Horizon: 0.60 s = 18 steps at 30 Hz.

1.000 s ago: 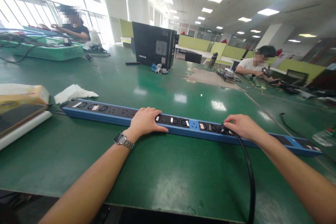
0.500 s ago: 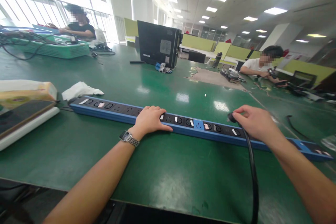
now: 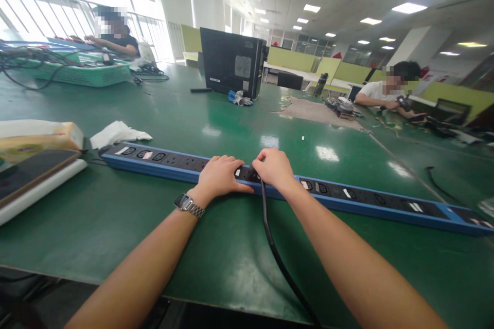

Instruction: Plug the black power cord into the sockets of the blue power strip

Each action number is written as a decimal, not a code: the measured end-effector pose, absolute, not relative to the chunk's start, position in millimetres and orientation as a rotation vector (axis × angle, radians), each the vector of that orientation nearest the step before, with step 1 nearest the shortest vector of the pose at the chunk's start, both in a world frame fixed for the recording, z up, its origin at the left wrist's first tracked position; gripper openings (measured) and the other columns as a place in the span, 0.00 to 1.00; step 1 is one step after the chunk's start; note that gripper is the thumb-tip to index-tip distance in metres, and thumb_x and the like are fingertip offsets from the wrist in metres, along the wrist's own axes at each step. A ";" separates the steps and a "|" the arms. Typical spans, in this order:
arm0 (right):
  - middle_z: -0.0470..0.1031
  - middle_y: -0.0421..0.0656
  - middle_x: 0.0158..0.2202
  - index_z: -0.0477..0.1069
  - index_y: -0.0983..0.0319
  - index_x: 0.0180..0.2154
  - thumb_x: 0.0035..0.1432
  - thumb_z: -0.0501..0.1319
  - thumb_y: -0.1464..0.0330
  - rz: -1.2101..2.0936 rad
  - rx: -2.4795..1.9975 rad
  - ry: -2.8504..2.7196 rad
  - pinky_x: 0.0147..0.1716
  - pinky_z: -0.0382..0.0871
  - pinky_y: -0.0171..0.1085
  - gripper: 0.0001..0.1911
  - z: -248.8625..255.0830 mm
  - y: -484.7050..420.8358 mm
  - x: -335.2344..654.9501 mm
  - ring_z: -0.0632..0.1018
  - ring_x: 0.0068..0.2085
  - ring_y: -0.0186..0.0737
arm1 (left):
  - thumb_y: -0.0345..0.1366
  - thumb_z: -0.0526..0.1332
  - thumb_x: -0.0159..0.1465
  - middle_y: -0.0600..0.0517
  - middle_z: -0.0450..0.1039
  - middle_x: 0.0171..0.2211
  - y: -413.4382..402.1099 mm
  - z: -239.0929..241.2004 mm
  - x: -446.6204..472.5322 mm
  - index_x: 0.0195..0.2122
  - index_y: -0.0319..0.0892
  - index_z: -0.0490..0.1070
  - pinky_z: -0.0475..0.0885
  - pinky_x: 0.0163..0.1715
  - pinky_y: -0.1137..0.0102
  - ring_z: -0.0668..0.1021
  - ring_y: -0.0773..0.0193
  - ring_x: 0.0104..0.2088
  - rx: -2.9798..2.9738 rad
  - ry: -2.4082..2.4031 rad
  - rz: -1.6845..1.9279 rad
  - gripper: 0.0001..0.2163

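We grip the long blue strip point(image 3: 347, 207) with our left hand point(image 3: 218, 176) — our right hand point(image 3: 275, 168) pinches a black plug point(image 3: 252, 174) at the strip's top.

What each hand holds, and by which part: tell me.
The right hand pinches the black cable by its plug; the left hand clasps the power strip across its body, left of its middle.

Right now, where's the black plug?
In the head view, near the middle: the black plug is pinched in the right hand, at the blue-edged power strip, just right of the left hand. Seating can't be told.
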State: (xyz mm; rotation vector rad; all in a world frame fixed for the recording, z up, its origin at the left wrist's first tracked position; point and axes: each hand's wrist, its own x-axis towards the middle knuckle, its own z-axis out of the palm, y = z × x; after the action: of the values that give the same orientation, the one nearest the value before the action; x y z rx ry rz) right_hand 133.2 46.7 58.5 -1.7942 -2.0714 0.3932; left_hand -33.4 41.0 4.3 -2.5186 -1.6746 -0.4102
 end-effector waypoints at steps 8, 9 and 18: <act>0.80 0.55 0.42 0.77 0.64 0.40 0.55 0.57 0.66 0.354 -1.859 -2.234 0.40 0.71 0.42 0.14 65.6 34.5 110.4 0.79 0.43 0.49 | 0.60 0.61 0.56 0.47 0.78 0.40 40.3 5.4 -33.8 0.43 0.46 0.76 0.67 0.44 0.60 0.77 0.49 0.44 -2.535 -1.653 -0.416 0.24; 0.80 0.56 0.42 0.77 0.64 0.40 0.55 0.57 0.66 0.368 -1.860 -2.237 0.40 0.71 0.42 0.14 63.9 34.4 109.0 0.79 0.43 0.50 | 0.59 0.61 0.56 0.47 0.78 0.40 40.1 5.7 -33.8 0.44 0.46 0.76 0.67 0.44 0.60 0.77 0.50 0.44 -2.536 -1.652 -0.422 0.24; 0.80 0.47 0.33 0.78 0.61 0.34 0.55 0.56 0.63 0.194 -1.656 -2.066 0.36 0.66 0.37 0.13 93.2 32.6 148.1 0.78 0.36 0.44 | 0.69 0.61 0.49 0.46 0.78 0.43 40.1 3.6 -33.4 0.47 0.46 0.75 0.67 0.46 0.59 0.77 0.49 0.45 -2.526 -1.680 -0.440 0.35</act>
State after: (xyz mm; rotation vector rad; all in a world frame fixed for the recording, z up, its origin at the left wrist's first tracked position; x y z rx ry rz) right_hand 148.1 32.6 93.2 -1.6558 -2.0657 0.1945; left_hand -33.4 40.1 3.6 -2.5258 -1.6796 -0.4403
